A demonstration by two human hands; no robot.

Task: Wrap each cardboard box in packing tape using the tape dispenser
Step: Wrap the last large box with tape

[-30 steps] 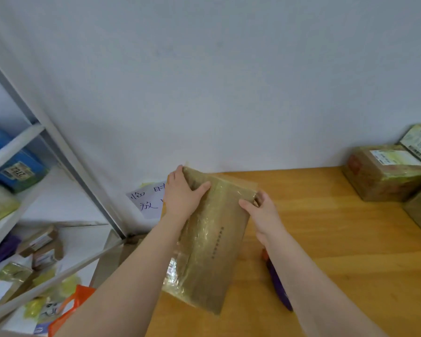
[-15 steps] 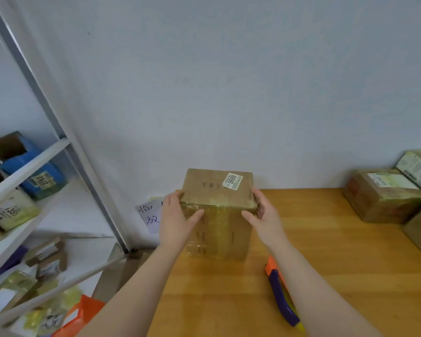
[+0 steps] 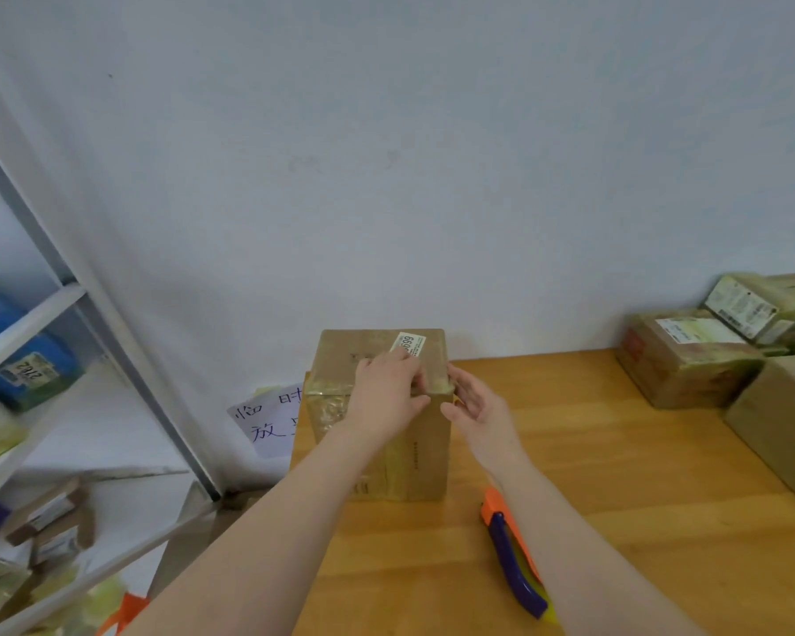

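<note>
A brown cardboard box (image 3: 425,452) stands upright on the wooden table (image 3: 616,498), near the wall, with shiny tape over its left side and a white label on top. My left hand (image 3: 386,392) lies flat on the box's top front edge, fingers pressing toward the right corner. Beside that corner my right hand (image 3: 476,403) hovers with its fingers apart, just off the box's right side. The orange and purple tape dispenser (image 3: 512,562) lies on the table under my right forearm, held by neither hand.
Several taped parcels (image 3: 689,360) are stacked at the table's right end. A white metal shelf (image 3: 33,314) with packages stands at the left. A handwritten paper note (image 3: 267,420) hangs on the wall behind the box.
The box went from tilted in both hands to standing upright on the table. My left hand slid across to the top right corner, and my right hand came off the box's side.
</note>
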